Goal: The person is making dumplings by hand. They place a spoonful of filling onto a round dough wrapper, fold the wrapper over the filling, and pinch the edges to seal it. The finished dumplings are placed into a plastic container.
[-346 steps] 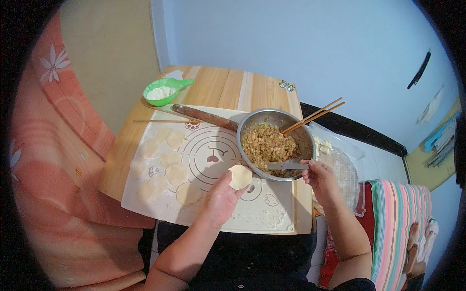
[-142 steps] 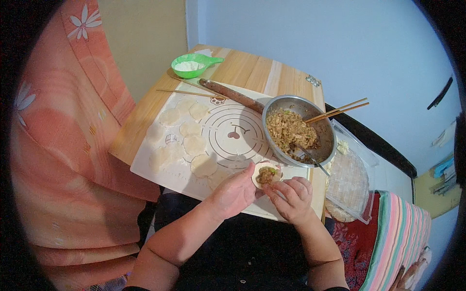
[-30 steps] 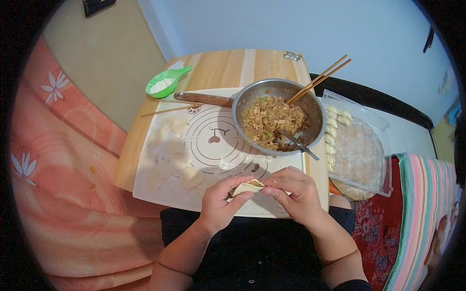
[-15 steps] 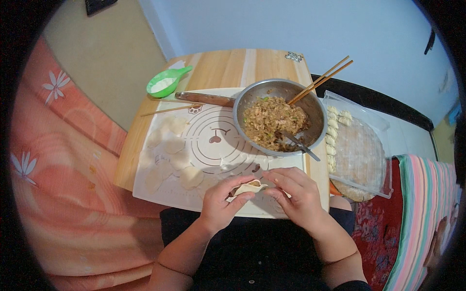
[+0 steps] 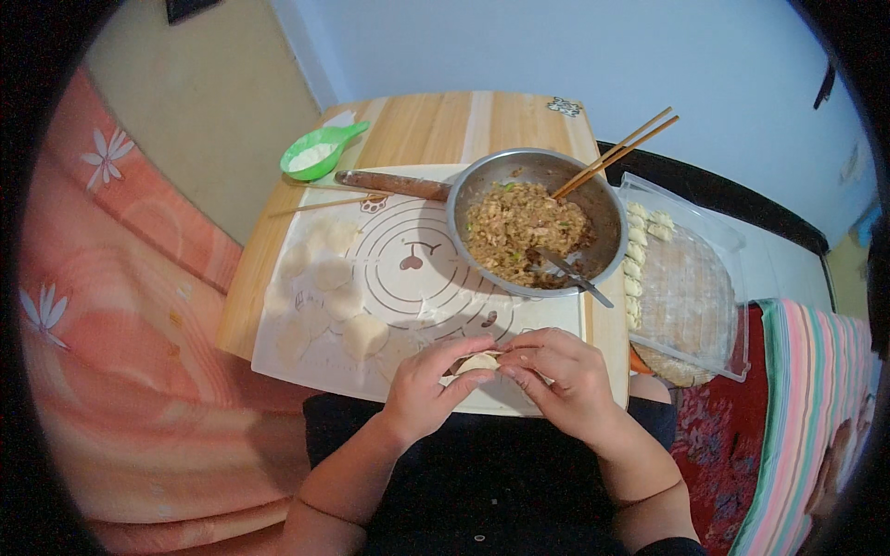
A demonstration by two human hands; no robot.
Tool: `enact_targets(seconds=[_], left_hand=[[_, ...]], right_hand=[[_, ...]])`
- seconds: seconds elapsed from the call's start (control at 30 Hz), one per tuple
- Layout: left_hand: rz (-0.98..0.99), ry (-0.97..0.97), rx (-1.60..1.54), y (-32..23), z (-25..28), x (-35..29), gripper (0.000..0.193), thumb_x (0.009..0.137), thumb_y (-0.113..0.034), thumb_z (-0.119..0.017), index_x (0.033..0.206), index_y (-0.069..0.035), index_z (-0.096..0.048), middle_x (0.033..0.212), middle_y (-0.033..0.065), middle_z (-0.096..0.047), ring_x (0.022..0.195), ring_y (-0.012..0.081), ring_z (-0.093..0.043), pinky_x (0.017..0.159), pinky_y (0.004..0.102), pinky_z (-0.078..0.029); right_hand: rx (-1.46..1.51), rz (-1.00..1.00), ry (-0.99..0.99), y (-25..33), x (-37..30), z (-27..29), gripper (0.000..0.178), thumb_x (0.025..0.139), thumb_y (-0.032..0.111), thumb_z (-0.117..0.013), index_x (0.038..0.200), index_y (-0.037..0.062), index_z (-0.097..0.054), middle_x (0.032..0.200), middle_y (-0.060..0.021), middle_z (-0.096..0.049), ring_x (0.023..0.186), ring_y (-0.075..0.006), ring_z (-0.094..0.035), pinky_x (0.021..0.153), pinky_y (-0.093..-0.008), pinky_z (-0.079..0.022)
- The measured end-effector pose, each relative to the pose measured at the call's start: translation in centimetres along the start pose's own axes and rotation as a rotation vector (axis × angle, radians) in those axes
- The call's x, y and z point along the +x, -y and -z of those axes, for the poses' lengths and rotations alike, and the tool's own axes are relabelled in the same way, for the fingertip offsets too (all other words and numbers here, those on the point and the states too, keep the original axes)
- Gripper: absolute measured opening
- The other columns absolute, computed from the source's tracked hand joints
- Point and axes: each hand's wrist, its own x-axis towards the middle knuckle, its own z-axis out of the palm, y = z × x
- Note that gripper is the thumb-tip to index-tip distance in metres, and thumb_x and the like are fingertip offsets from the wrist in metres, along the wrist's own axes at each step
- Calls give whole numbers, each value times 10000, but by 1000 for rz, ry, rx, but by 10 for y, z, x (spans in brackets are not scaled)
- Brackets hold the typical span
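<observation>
Dumpling (image 5: 477,362) is up in both hands, over the near edge of the mat. Pale, smooth dough, folded to a half-moon, far and near edges drawn together; can't tell from here if the seam is fully shut. Left hand (image 5: 419,387): grip curled close around the left part, thumb on the near face, fingers behind. Right hand (image 5: 567,382): grip pinched down at the right end, thumb against fingers, almost no gap.

Worktop (image 5: 422,130) is light striped wood, with a cream mat (image 5: 431,301) printed with rings and a cartoon face. Steel bowl (image 5: 609,208) sits at the mat's right side, brown minced filling (image 5: 528,227) inside. Rolling pin (image 5: 394,183) lies on the far part, touching or nearly touching the bowl. Green scoop (image 5: 350,137) of white powder (image 5: 311,157), far left. Clear plastic tray (image 5: 739,350) just right of the worktop. Room: pale blue wall (image 5: 575,56), orange flowered curtain (image 5: 139,398) left, striped cloth (image 5: 807,417) right.

Counts: one dumpling in hand, one bowl, one pin, one scoop. Two chopsticks (image 5: 640,139) leaning in the bowl, plus one metal utensil (image 5: 596,294). Dough rounds (image 5: 366,337) on the mat's left: at least six, some faint in shadow. Finished-looking dumplings (image 5: 633,269) at the tray: one row plus a couple beside it, too small to count exactly.
</observation>
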Motion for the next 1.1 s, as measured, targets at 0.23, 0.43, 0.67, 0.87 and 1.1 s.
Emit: enact_targets(seconds=[0.23,0.43,0.67,0.87,1.1], left_hand=[[-29,-22,-21,-3,0,2,336,813,-163,-692,1120,-68,-595,1045,103,-644,921,237,-637,776,304,-510],[-37,-5,-10,1,-1,0,345,813,-158,-691,1129,-67,-588,1027,95,-645,885,224,-640,738,293,-519],[-95,-23,17,4,-5,0,386,809,-142,-692,1161,-61,-556,1079,104,-640,944,236,-639,773,314,-523],[-89,2,43,3,-5,-1,391,808,-131,-691,1166,-55,-552,1098,102,-636,971,234,-635,810,321,-511],[38,18,-111,1,-4,-3,336,816,-98,-688,1103,-37,-524,1099,118,-641,993,204,-630,842,315,-501]], right_hand=[[26,-96,-22,6,-1,-1,151,760,27,-691,906,20,-654,843,-119,-654,762,-275,-642,667,-332,-520],[-53,-54,-39,4,-3,-3,237,747,35,-706,976,23,-647,841,-122,-645,746,-281,-637,643,-332,-515],[-40,-94,20,2,-1,-2,227,732,43,-721,953,28,-673,858,-125,-636,740,-266,-634,631,-325,-518],[-109,-49,34,4,-1,-4,162,733,22,-710,885,7,-654,849,-129,-632,727,-276,-635,627,-330,-521],[-126,-145,12,7,-2,-9,116,757,-28,-691,858,-35,-635,836,-117,-633,700,-182,-643,600,-265,-525]])
